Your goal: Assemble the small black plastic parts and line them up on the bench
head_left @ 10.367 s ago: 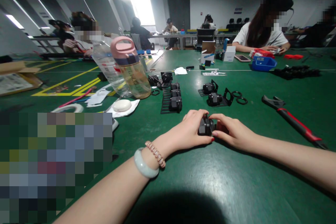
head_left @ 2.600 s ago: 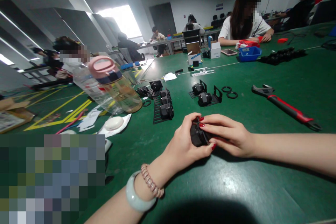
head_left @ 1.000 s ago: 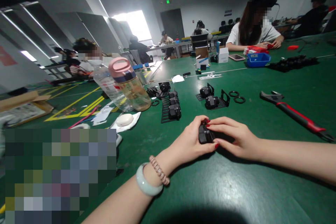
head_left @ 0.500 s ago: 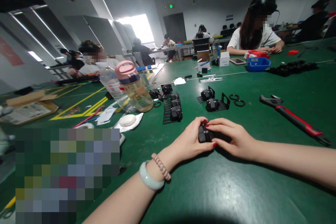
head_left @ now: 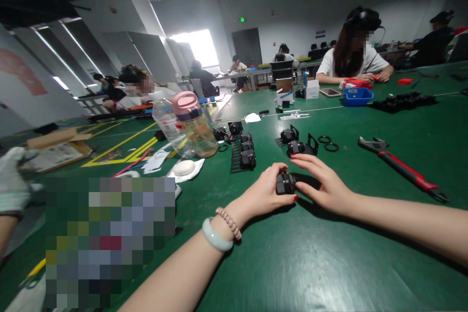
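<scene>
A small black ribbed part (head_left: 284,184) is held between the thumb and fingers of my left hand (head_left: 263,186), low over the green table (head_left: 329,263). My right hand (head_left: 323,183) is at the part's right side, its fingers spread and its thumb tip close to the part; whether they touch is hard to tell. Beyond my hands lie black bracket assemblies (head_left: 295,147) and two black rings (head_left: 331,147). Left of these, a black slotted piece (head_left: 243,156) carries several round black parts.
Red-handled adjustable wrench (head_left: 405,170) on the right. Pink-lidded bottle (head_left: 197,129) and clear bottle (head_left: 171,126) at left, near a white round object (head_left: 184,168). Blue bin (head_left: 358,96) and phone (head_left: 330,92) farther back. A person's gloved hand (head_left: 12,180) at the left edge. Others sit beyond.
My right hand's fingers have opened and come off the black part, which stays in my left hand. The view has shifted slightly, and a gloved hand has come further in at left.
</scene>
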The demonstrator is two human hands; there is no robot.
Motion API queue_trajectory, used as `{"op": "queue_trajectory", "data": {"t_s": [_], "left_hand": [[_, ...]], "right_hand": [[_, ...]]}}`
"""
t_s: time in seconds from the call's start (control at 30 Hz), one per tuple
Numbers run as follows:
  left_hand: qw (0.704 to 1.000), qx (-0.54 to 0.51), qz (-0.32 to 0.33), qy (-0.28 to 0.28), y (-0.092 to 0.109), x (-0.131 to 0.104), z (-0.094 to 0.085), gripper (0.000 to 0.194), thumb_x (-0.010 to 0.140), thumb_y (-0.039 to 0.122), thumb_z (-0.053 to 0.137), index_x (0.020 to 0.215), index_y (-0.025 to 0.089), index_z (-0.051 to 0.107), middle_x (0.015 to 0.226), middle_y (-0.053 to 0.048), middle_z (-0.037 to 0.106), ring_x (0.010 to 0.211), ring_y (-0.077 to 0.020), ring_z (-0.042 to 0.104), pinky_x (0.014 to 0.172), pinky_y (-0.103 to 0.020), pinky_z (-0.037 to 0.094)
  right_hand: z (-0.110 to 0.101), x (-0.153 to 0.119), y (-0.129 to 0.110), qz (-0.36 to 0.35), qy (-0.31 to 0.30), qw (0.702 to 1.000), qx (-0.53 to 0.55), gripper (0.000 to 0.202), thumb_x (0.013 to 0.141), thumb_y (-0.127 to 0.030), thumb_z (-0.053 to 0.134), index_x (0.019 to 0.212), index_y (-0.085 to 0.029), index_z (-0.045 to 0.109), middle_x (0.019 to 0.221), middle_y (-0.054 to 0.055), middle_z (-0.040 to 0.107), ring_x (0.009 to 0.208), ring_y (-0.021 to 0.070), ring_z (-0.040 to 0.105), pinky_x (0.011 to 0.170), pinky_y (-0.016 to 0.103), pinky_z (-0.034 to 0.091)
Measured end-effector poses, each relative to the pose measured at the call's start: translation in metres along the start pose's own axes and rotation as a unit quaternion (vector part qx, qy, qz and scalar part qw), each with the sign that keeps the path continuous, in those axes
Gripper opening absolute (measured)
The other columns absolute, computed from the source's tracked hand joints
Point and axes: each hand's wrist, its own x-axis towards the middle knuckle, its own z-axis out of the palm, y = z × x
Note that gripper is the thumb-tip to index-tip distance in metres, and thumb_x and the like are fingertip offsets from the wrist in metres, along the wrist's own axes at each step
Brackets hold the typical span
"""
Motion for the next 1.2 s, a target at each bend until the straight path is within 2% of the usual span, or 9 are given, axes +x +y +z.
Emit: {"op": "queue_trajectory", "data": {"t_s": [0.1,0.27,0.4,0.53,0.6,0.7,0.87,1.07,1.2], "left_hand": [[1.0,0.003,0.0,-0.001,-0.003,0.001,0.002,0.058,0.061,0.034,0.063,0.111,0.017,0.039,0.107,-0.008,0.049,0.097,-0.0218,0.048,0.085,-0.037,0.038],[0.999,-0.023,0.033,-0.002,-0.003,0.003,0.005,0.055,0.064,0.031,0.062,0.112,0.017,0.039,0.108,-0.008,0.049,0.096,-0.0208,0.048,0.084,-0.035,0.039],[0.999,-0.014,0.051,-0.013,-0.001,0.003,0.004,0.047,0.067,0.027,0.059,0.109,0.018,0.043,0.108,-0.006,0.049,0.097,-0.0197,0.048,0.085,-0.034,0.039],[1.0,0.021,0.02,-0.009,0.0,0.001,0.001,0.055,0.063,0.033,0.062,0.111,0.018,0.04,0.103,-0.007,0.05,0.092,-0.0208,0.048,0.081,-0.035,0.04],[0.999,0.029,0.011,-0.008,-0.001,0.0,0.001,0.057,0.062,0.034,0.062,0.111,0.018,0.04,0.102,-0.007,0.05,0.091,-0.0211,0.048,0.08,-0.036,0.04],[0.999,0.033,-0.001,-0.004,0.0,0.0,0.002,0.058,0.06,0.033,0.063,0.111,0.018,0.04,0.101,-0.007,0.049,0.091,-0.0214,0.047,0.08,-0.036,0.039],[0.999,0.032,-0.009,0.0,0.002,-0.001,0.002,0.057,0.06,0.035,0.063,0.11,0.019,0.041,0.102,-0.006,0.049,0.093,-0.0219,0.047,0.081,-0.037,0.038],[0.999,0.043,-0.008,0.001,0.002,-0.001,0.002,0.057,0.061,0.035,0.062,0.111,0.02,0.04,0.103,-0.007,0.048,0.094,-0.0224,0.046,0.082,-0.038,0.038],[0.999,0.046,-0.005,-0.001,0.002,-0.001,0.002,0.055,0.062,0.034,0.062,0.11,0.019,0.041,0.102,-0.007,0.049,0.093,-0.0224,0.047,0.081,-0.037,0.039]], "right_hand": [[0.0,0.008,0.002,-0.022,0.011,0.999,-0.028,0.051,0.079,-0.03,0.046,0.127,-0.021,0.031,0.131,0.009,0.032,0.122,0.0235,0.026,0.099,0.046,0.026],[-0.003,0.014,-0.005,-0.09,-0.046,0.993,-0.064,0.048,0.081,-0.035,0.04,0.126,-0.022,0.03,0.134,0.006,0.03,0.126,0.0259,0.011,0.099,0.051,0.018],[-0.004,0.01,-0.009,-0.115,-0.061,0.989,-0.072,0.042,0.078,-0.037,0.043,0.117,-0.022,0.038,0.126,0.006,0.041,0.123,0.0276,0.017,0.096,0.051,0.021],[-0.003,0.005,-0.003,-0.1,-0.022,0.992,-0.074,0.033,0.077,-0.039,0.045,0.104,-0.021,0.043,0.107,0.006,0.052,0.112,0.026,0.031,0.091,0.048,0.026],[-0.001,0.005,0.003,-0.071,-0.005,0.993,-0.093,0.033,0.077,-0.041,0.044,0.103,-0.021,0.042,0.109,0.006,0.051,0.112,0.0258,0.03,0.091,0.048,0.026],[0.003,0.006,0.012,-0.03,0.002,0.992,-0.122,0.037,0.077,-0.044,0.042,0.107,-0.022,0.037,0.124,0.007,0.041,0.118,0.0268,0.022,0.092,0.051,0.022],[0.006,0.007,0.019,-0.013,-0.013,0.991,-0.13,0.041,0.079,-0.044,0.04,0.111,-0.022,0.031,0.134,0.007,0.029,0.124,0.0276,0.011,0.092,0.053,0.019],[0.006,0.005,0.017,-0.014,-0.017,0.993,-0.114,0.044,0.077,-0.044,0.044,0.112,-0.023,0.029,0.134,0.008,0.028,0.125,0.0267,0.01,0.093,0.053,0.02],[0.005,0.005,0.016,-0.036,-0.021,0.995,-0.093,0.045,0.074,-0.04,0.05,0.111,-0.021,0.031,0.13,0.01,0.032,0.121,0.0264,0.019,0.094,0.049,0.023]]}}
